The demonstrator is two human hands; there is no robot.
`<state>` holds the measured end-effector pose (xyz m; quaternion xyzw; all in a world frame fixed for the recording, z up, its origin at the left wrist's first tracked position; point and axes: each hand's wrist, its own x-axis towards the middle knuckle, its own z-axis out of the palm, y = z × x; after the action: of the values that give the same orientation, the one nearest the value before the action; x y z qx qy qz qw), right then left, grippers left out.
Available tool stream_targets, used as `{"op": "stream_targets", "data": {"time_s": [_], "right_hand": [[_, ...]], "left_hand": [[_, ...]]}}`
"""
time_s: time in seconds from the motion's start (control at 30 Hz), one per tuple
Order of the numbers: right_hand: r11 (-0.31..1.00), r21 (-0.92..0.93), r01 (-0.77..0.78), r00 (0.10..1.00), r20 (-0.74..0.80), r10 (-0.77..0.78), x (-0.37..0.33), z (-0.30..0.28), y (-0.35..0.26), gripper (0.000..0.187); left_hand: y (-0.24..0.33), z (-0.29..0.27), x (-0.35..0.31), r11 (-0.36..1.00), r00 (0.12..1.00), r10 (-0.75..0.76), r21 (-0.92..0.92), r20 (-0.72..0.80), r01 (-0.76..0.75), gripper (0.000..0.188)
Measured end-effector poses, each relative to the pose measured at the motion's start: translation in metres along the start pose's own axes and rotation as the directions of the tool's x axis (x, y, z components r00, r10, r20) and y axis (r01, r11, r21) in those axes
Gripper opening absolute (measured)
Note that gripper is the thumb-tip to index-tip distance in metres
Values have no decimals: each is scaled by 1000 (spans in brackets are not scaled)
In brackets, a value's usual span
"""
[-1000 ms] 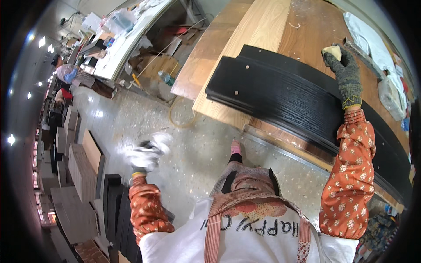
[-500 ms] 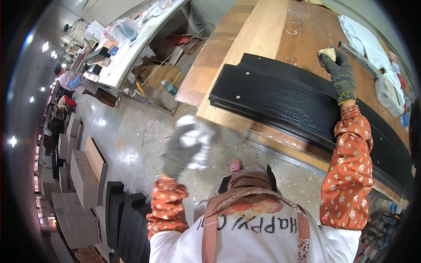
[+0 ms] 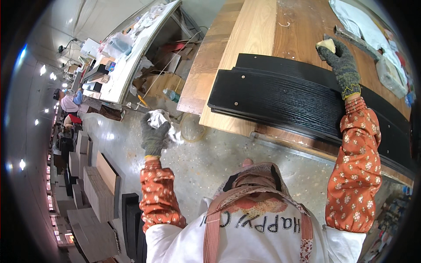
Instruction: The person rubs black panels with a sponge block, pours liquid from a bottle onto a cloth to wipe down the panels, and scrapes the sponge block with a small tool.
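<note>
My left hand, in a grey knit glove, is closed round a crumpled white cloth over the floor, left of the workbench. Part of the cloth hangs loose from the fingers. My right hand, gloved the same way, grips a small pale yellow block; its material I cannot make out. This hand is above the bench, just past the far edge of a stack of curved black boards. My right forearm reaches across those boards. Small round light spots, like holes or plugs, show near the stack's left end.
The boards rest on a wood-topped workbench. At its right lie a white cloth bundle and a clear plastic box. A white cluttered table stands at far left, with a person beside it. Stacked panels occupy the left floor.
My left hand has swung left and forward with the white cloth, now less blurred. My right hand keeps its grip on the block, almost unmoved. The view has shifted slightly.
</note>
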<state>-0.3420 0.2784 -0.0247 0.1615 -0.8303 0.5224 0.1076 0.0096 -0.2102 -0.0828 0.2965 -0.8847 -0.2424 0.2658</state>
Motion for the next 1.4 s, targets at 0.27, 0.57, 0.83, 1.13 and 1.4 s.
{"op": "stream_targets", "data": {"time_s": [0.27, 0.57, 0.83, 1.13, 1.4], "right_hand": [[996, -36, -81, 997, -12, 80, 3, -8, 12, 63], [990, -4, -142, 990, 10, 142, 0, -9, 9, 57], [995, 21, -94, 996, 0, 94, 3, 0, 7, 62], [997, 29, -77, 997, 4, 77, 1, 3, 4, 57], [991, 118, -69, 998, 10, 69, -2, -3, 10, 55]], "left_hand": [[21, -13, -13, 718, 899, -175, -573, 400, 395, 71], [3, -8, -35, 657, 843, -344, -536, 413, 530, 59], [-20, 22, -86, 59, 886, -261, -910, 383, 410, 49], [87, -35, -70, 655, 977, -120, -725, 177, 212, 46], [188, 50, -17, 792, 880, 473, -456, 36, -406, 45]]}}
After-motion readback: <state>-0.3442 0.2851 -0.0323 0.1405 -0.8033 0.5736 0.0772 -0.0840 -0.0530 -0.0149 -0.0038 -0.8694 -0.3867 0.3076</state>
